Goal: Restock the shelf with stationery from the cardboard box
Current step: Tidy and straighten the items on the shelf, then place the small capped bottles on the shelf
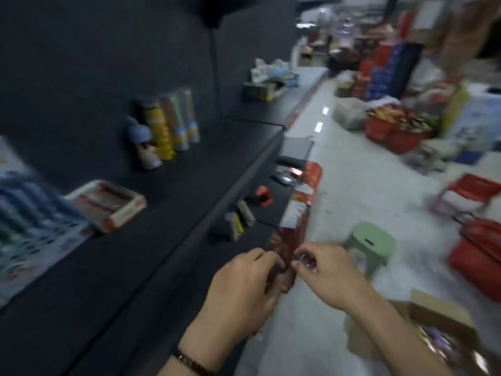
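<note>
Both hands meet low in the view, at about 6 o'clock. The left hand [244,283] has its fingers [267,256] curled round a slim red pack [282,248], and the right hand [325,270] pinches the pack's near edge between thumb and forefinger. I judge that one hand steadies the pack while the other squares it up for placing. It seems to sit at the near end of a row of red packs [301,196] standing on edge and running away toward 1 o'clock. Blur hides what the packs contain.

Largest in the scene is the shelf [162,221], a matt black board with a straight front lip that fills the view from 7 to 11 o'clock. Much of its surface is bare, so the restocking looks far from finished.

A pale, glossy floor [352,185] spreads out at 3 o'clock. The cardboard box [439,313] lies at 5 o'clock, brown, with its flaps open, within easy reach for the next pick. Its contents glint but are too smeared to name.

At 9 o'clock, blue printed packs [29,210] lie flat at the shelf's edge. A green plastic stool [371,240] with rounded corners stands at 4 o'clock.

Just inside the blue packs sits a shallow red-and-white tray [108,204], set at an angle. Clear tubes [173,123] stand upright against the back wall at 10 o'clock. A thin brown strap [189,362] circles the left wrist.
</note>
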A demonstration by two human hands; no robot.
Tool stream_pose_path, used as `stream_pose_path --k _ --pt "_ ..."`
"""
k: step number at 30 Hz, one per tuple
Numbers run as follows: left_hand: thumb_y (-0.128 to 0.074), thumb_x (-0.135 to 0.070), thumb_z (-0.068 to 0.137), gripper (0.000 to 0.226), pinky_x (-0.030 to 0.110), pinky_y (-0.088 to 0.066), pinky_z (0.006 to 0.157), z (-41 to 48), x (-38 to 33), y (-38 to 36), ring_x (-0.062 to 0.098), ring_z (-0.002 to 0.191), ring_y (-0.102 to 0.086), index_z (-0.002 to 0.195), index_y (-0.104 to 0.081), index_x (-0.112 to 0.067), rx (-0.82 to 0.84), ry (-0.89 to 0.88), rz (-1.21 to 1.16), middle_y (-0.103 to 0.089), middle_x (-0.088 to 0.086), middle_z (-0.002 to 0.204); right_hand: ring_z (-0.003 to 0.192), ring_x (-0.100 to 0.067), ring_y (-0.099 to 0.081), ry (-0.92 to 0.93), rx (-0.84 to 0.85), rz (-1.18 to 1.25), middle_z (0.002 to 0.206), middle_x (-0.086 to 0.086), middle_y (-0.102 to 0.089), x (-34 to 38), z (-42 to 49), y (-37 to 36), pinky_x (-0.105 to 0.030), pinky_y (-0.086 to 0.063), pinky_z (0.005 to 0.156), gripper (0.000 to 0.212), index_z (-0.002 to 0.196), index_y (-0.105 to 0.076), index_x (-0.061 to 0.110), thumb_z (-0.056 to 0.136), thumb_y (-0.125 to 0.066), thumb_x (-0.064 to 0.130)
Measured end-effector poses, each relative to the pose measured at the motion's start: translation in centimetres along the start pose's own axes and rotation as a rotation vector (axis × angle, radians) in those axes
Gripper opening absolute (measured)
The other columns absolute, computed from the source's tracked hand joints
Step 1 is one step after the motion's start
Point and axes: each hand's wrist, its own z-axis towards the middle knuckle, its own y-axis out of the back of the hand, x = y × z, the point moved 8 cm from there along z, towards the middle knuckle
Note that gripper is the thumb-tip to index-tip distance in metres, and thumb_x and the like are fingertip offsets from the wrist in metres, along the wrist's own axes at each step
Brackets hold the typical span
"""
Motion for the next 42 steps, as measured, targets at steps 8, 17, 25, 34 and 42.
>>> stream_pose_path --k 8,17,25,34,42 --pt "-0.053 -0.050 0.101 0.021 0.034 -0.054 0.089 2.7 -17.4 -24.3 0.006 0.106 -0.059 0.117 -0.061 -0.038 0.558 -0.226 -0.077 -0.062 -0.018 0.111 0.098 -0.017 -0.071 -0.667 0.042 0.117 0.102 -0.003 -0.078 -30.3 -19.4 4.1 -0.021 -0.043 0.074 0.029 0.121 -0.073 0.019 0.099 -0.069 0.038" --pt "-0.051 -0.049 0.104 0.024 0.031 -0.054 0.091 8.7 -32.9 -45.9 0.008 0.108 -0.060 0.122 -0.063 -0.039 0.892 -0.299 0.008 -0.064 -0.016 0.118 0.099 -0.015 -0.067 -1.099 0.019 0.286 0.110 0.002 -0.072 -54.6 -33.6 5.6 -0.033 -0.057 0.087 0.031 0.123 -0.069 0.021 0.101 -0.064 0.043" --pt "-0.055 -0.040 0.103 0.009 0.031 -0.054 0.086 15.2 -36.2 -62.8 0.009 0.098 -0.059 0.108 -0.062 -0.036 1.055 -0.241 -0.031 -0.060 -0.013 0.109 0.092 -0.009 -0.067 -1.260 0.093 0.392 0.102 0.007 -0.071 -69.4 -31.9 1.1 -0.033 -0.060 0.085 0.024 0.116 -0.072 0.026 0.100 -0.065 0.042" --pt "-0.058 -0.034 0.103 0.019 0.032 -0.056 0.089 22.0 -33.9 -88.1 0.011 0.103 -0.058 0.123 -0.059 -0.035 1.163 -0.083 -0.092 -0.056 -0.010 0.120 0.084 -0.003 -0.063 -1.348 0.156 0.490 0.098 0.008 -0.069 -90.4 -24.6 -11.6 -0.012 -0.044 0.065 0.020 0.113 -0.071 0.025 0.097 -0.071 0.036" --pt "-0.065 -0.019 0.101 0.019 0.032 -0.053 0.091 22.3 -31.3 -110.3 0.015 0.107 -0.058 0.119 -0.062 -0.025 1.137 0.060 -0.141 -0.054 -0.009 0.111 0.110 -0.025 -0.067 -1.374 0.328 0.552 0.115 -0.003 -0.070 -112.6 -20.8 -32.1 -0.037 -0.057 0.092 0.028 0.117 -0.069 0.020 0.092 -0.073 0.029"
